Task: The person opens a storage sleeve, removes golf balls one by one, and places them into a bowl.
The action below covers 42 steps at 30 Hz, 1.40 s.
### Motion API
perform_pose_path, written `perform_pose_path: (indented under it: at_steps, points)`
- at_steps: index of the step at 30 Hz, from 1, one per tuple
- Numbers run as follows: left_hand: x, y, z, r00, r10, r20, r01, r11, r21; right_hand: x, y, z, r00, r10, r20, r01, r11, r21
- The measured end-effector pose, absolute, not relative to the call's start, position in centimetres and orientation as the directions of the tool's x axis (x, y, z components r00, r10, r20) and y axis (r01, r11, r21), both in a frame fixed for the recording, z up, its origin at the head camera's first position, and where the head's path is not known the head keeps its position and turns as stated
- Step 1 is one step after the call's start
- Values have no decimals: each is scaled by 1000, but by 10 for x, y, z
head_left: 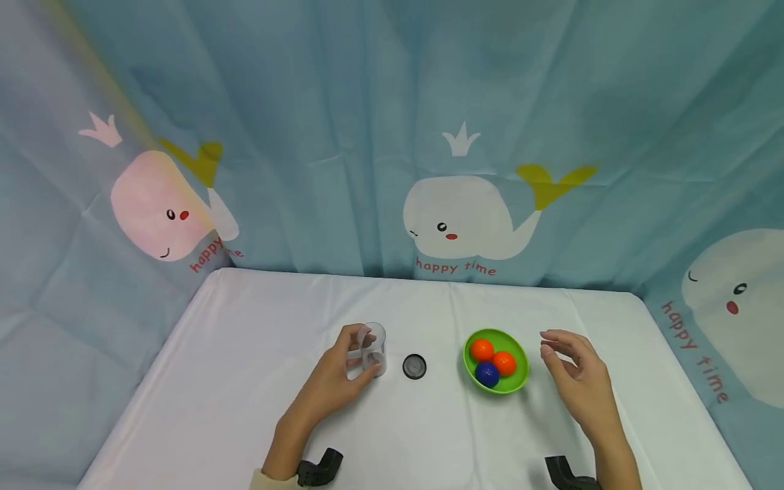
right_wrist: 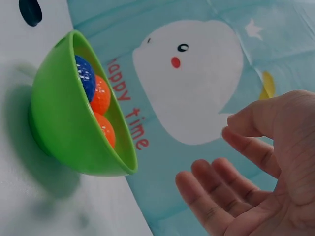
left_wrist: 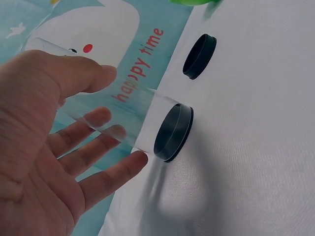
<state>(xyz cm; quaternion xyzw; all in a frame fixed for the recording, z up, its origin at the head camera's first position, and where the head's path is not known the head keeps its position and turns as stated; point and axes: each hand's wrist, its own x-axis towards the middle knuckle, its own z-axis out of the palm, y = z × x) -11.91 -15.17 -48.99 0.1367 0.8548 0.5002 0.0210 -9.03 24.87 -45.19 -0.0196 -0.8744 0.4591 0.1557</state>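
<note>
My left hand (head_left: 337, 381) has its thumb and fingers curled around a clear plastic cylinder (head_left: 376, 348), which stands upright on the cloth. In the left wrist view, a dark base (left_wrist: 175, 132) closes the cylinder's lower end. Just right of it lies a round black lid (head_left: 414, 366). A green bowl (head_left: 519, 384) farther right contains two orange balls (head_left: 482, 350) and a dark blue ball (head_left: 486, 374). To the bowl's right, my right hand (head_left: 578, 378) hovers apart from it. Nothing is between its loosely bent fingers, as the right wrist view also shows.
A white cloth (head_left: 245, 354) covers the table. Behind and beside it hangs a light blue curtain (head_left: 343, 136) printed with whales. A dark wrist mount (head_left: 320, 468) sits at the left wrist, and another mount (head_left: 569, 473) at the right.
</note>
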Motion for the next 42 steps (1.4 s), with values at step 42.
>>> perform_pose_path:
  at_steps: [42]
  points:
    - [-102,-168,-488,-964,245,101,236,624,745,-89,256,-463,-969,186,162,-60,458,-887]
